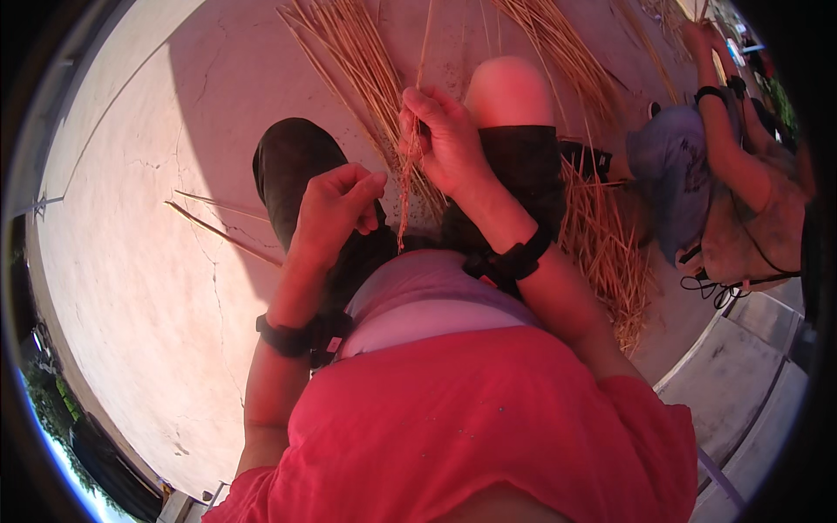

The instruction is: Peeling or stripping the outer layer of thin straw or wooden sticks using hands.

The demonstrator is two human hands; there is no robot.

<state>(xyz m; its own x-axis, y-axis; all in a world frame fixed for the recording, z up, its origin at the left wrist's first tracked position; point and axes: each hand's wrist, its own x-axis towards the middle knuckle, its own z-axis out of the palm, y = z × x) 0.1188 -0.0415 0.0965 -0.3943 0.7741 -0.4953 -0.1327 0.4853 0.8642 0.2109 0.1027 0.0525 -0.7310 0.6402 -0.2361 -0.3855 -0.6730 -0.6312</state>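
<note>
Between my knees, my right hand [444, 140] grips a thin dry stalk [426, 49]. The stalk runs up from the fingers, and its seedy, frayed end [403, 209] hangs below them. My left hand [337, 202] is at the left, over my thigh, with its fingers curled and thumb near the fingertips; whether something thin is between them I cannot tell. A bundle of long dry stalks [366, 65] lies on the floor beyond my hands, its lower end partly hidden behind my right hand.
Another stalk bundle [562, 52] lies at the upper right. A heap of dry stems [605, 255] is beside my right leg. Two loose stalks [222, 233] lie at the left on the cracked concrete floor [144, 261]. Another person [732, 170] sits close at the right, arms raised.
</note>
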